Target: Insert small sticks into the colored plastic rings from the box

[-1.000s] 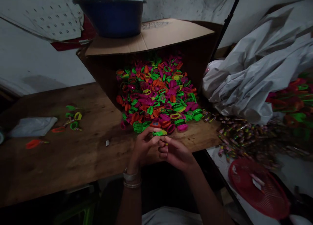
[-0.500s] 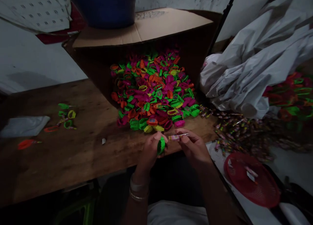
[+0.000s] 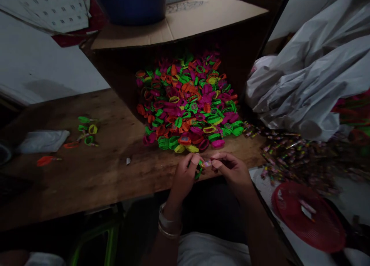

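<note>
Near the table's front edge, my left hand [image 3: 186, 175] pinches a green toy watch [image 3: 199, 170], partly hidden by the fingers. Close beside it on the right, my right hand [image 3: 229, 169] grips a small wrapped candy stick [image 3: 207, 164], whose left end meets the watch at my left fingertips. Just beyond both hands, a heap of green, pink, orange and yellow toy watches [image 3: 187, 108] spills from a cardboard box [image 3: 199, 21] lying on its side.
On the wooden table [image 3: 98, 181], several watches with sticks [image 3: 88, 131] lie left, near a plastic packet [image 3: 44, 140]. A blue bucket [image 3: 133, 5] tops the box. At right are a white sack [image 3: 306, 69], piled candy sticks [image 3: 303, 158] and a red basket [image 3: 309, 216].
The candy stick in my right hand has moved left to the green watch, and my hands are closer together. The camera view has shifted slightly.
</note>
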The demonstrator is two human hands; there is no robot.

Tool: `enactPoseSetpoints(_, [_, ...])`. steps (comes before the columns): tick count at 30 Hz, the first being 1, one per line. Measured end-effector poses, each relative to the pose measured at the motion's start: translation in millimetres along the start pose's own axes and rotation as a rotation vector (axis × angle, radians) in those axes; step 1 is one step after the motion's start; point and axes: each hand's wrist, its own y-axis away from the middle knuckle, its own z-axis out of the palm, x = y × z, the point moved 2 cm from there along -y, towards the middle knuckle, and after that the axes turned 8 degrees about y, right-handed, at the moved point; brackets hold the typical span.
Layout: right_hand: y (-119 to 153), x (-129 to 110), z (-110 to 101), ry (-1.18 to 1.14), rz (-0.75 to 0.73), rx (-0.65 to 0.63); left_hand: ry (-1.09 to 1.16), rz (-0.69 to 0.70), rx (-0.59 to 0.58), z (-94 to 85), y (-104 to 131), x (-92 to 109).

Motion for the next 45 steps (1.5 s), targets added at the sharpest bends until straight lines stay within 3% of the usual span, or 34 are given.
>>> enactPoseSetpoints(6, [-1.5, 2.9, -6.2, 0.063, 0.031, 0.043, -0.207, 0.091, -0.009, -1.8, 3.4, 3.1])
enactPoseSetpoints(18, [0.3, -0.8, -12.2, 0.071, 0.077, -0.005, -0.310, 0.113, -0.061, 1.9, 4.6, 3.3])
enactPoseSetpoints(25, [1.3, 0.0, -11.8, 0.166, -0.022, 0.082, -0.408, 0.154, -0.100, -3.5, 6.9, 2.5])
enactPoseSetpoints(29, [8.0, -1.2, -9.2, 0.241, -0.110, 0.118, -0.344, 0.160, -0.050, -3.6, 6.7, 1.2])
enactPoseSetpoints(34, [14.3, -9.6, -2.2, 0.437, -0.340, 0.176, -0.219, 0.179, 0.038, 5.1, 8.6, -6.8])
enactPoseSetpoints(37, [9.9, -4.3, -2.5, 0.422, -0.237, 0.126, -0.123, 0.075, -0.041, 1.9, 3.0, -17.8])
enactPoseSetpoints(39, [5.5, 2.7, -6.3, 0.366, -0.115, 0.056, -0.042, -0.071, -0.100, -16.6, -4.9, -20.9])
enactPoseSetpoints(41, [1.7, 8.5, -12.9, 0.351, -0.053, 0.020, 0.083, -0.094, 0.010, -54.5, -14.6, -13.0])
enactPoseSetpoints(42, [0.1, 10.4, -17.0, 0.358, -0.047, 0.025, 0.198, 0.033, 0.196, -80.7, -18.9, -3.6])
enactPoseSetpoints(45, [-3.5, 14.6, -28.0, 0.373, -0.050, 0.069, 0.338, 0.285, 0.431, -152.8, -27.8, 24.9])
